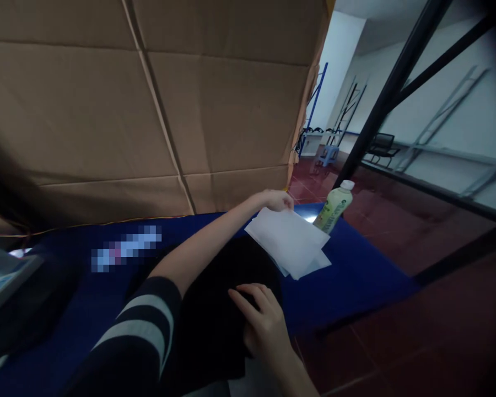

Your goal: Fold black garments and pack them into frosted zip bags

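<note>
Two hands: the left hand (pixel 276 200) had its fingers bunched narrow at the edge of the paper (pixel 287 241), grip unclear; the right hand (pixel 262 320) lay spread wide on black cloth (pixel 215 325), a bottle (pixel 333 207) just past the paper, blue table (pixel 355 286) beneath

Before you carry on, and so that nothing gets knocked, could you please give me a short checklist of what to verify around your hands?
1. Left hand touching the white paper sheets: ok, though whether it grips them cannot be told.
2. Right hand resting on the black cloth: ok.
3. Paper sheets squared into one neat stack: not ok, their edges are uneven.
4. Green-labelled plastic bottle apart from the paper sheets: cannot tell, they look very close.
5. Pixelated patch on the blue table identified: cannot tell, it is obscured.
</note>
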The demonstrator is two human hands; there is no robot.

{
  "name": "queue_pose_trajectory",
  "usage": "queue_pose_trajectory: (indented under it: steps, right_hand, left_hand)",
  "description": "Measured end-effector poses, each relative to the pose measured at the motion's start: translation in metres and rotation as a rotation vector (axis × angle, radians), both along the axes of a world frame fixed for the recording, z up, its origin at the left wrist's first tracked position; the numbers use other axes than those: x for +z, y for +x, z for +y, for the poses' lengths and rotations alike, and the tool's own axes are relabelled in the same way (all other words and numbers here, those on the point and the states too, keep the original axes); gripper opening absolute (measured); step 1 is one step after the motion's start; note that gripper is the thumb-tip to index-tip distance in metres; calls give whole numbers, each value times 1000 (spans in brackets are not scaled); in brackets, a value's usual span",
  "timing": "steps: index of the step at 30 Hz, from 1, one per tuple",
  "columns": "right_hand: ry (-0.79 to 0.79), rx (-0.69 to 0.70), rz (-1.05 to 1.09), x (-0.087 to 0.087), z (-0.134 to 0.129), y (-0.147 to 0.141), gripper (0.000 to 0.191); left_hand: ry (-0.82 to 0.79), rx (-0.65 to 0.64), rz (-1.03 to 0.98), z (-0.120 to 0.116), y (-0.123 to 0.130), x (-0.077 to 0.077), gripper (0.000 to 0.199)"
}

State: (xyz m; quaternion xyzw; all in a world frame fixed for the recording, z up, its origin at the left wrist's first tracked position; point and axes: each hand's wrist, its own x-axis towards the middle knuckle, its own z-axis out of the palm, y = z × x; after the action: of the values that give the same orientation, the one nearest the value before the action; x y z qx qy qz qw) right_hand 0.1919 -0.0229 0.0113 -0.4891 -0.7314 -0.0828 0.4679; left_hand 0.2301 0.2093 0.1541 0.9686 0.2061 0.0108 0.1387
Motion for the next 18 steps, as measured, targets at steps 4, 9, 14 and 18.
queue_pose_trajectory:
  steps: [4,9,14,18]
  right_hand:
    - [-54,-137,20,-2,3,-5,51]
    - [-57,-177,49,2,6,-10,31]
    - [-142,-171,114,18,-1,-34,17]
    - [-439,-165,32,24,-12,-50,26]
  left_hand:
    - [80,17,10,-26,17,-21,46]
    - [137,-52,54,-59,-49,-1,51]
    - [102,91,-23,-110,-173,31,47]
    - [97,491,-174,-164,-261,3,43]
